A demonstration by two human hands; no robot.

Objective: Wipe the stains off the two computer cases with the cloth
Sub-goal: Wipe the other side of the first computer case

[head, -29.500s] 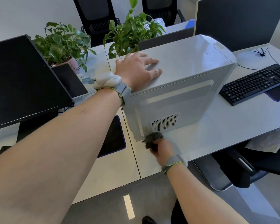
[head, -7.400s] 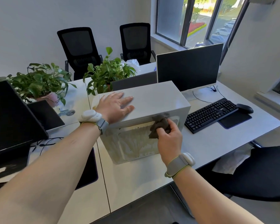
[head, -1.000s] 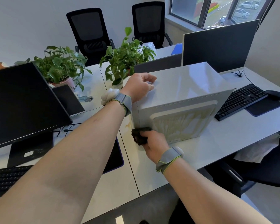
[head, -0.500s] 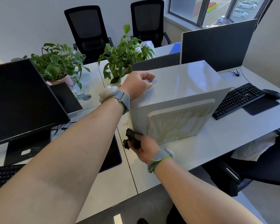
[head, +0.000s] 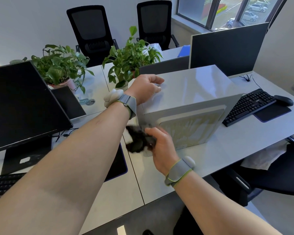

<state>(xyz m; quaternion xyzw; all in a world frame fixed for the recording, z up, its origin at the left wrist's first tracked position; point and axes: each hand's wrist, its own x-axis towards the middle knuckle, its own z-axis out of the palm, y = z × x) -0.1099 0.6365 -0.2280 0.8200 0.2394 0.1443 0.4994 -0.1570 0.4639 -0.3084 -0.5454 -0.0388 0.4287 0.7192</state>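
One case in view: a light grey computer case [head: 190, 92] lies on its side on the white desk [head: 227, 153]; a second case I cannot find in this view.
Right hand: the right hand [head: 161, 143] is curled round a dark cloth [head: 138, 140] and grips it in a bunch; the cloth sticks out to the left of the fingers and looks blurred.
Cloth and case: the cloth is at the near left corner of the case, just left of the stained panel; whether it touches the case I cannot tell.
Stains: the yellowish streaks [head: 192, 129] cover the side panel that faces the person, directly to the right of the gripping hand.
Left hand: the left hand [head: 145, 88] rests on the top face of the case, above and a little behind the cloth; its fingers are bent loosely and close on nothing.
Wrists: each wrist carries a grey band with a white device.
Right of the grip: a black keyboard [head: 249, 106] and a mouse [head: 283, 100] lie well apart from the cloth, beyond the far end of the case.
Behind the grip: two potted plants [head: 131, 55] stand behind the case, and a dark monitor [head: 227, 48] stands behind its right end.
Left of the grip: another dark monitor [head: 22, 102] stands on the neighbouring desk, beyond the left forearm.
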